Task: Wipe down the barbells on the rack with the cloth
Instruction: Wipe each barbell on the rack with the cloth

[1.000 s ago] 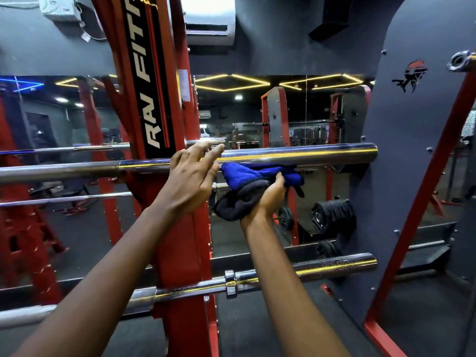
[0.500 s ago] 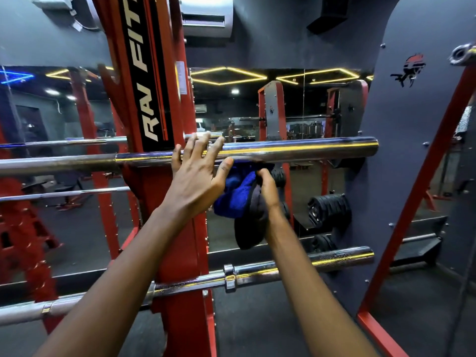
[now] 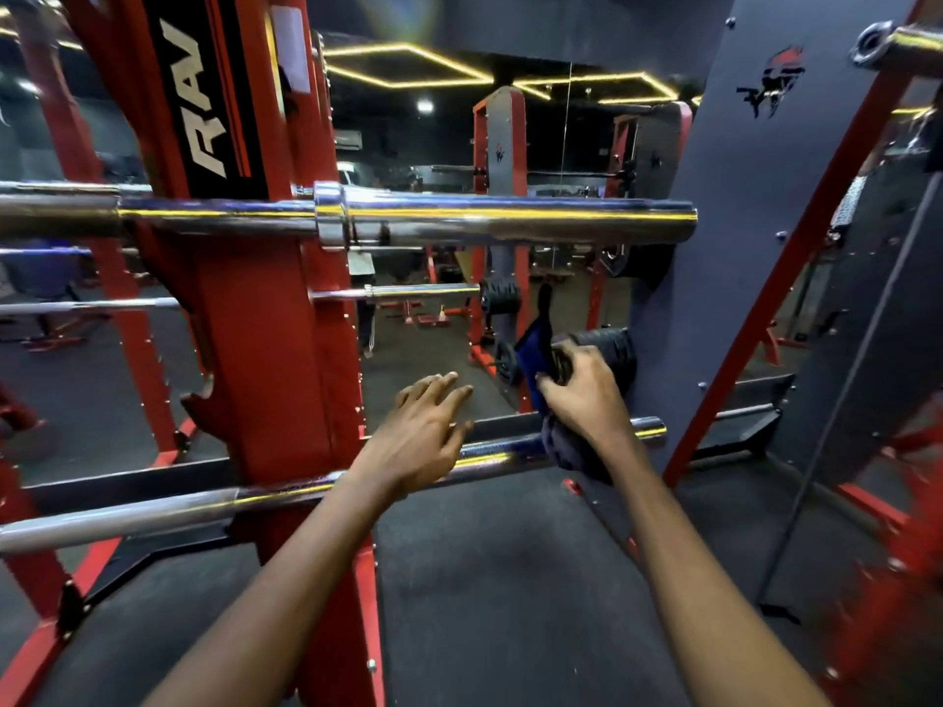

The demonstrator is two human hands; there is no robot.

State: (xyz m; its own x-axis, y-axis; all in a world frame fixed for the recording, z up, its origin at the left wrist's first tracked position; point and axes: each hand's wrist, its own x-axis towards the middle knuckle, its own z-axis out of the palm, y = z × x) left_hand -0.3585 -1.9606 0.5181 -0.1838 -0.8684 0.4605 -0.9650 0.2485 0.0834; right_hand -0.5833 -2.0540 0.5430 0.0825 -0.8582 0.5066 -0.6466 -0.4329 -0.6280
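dark rubber floor (image 3: 510,579) lay open at 6 o'clock | red steel rack upright (image 3: 265,349) at 10 | upper chrome barbell (image 3: 510,219) spanned 12, free end at 1 | lower chrome barbell (image 3: 153,517) ran 8 to 3 | left hand (image 3: 418,431) over it, fingers loosely apart | right hand (image 3: 587,395) clamped blue-and-black cloth (image 3: 533,359) near its 3 o'clock end

Barbells (image 3: 510,219) glossy chrome metal; cloth (image 3: 533,357) soft blue fabric; rack (image 3: 275,349) red painted metal.
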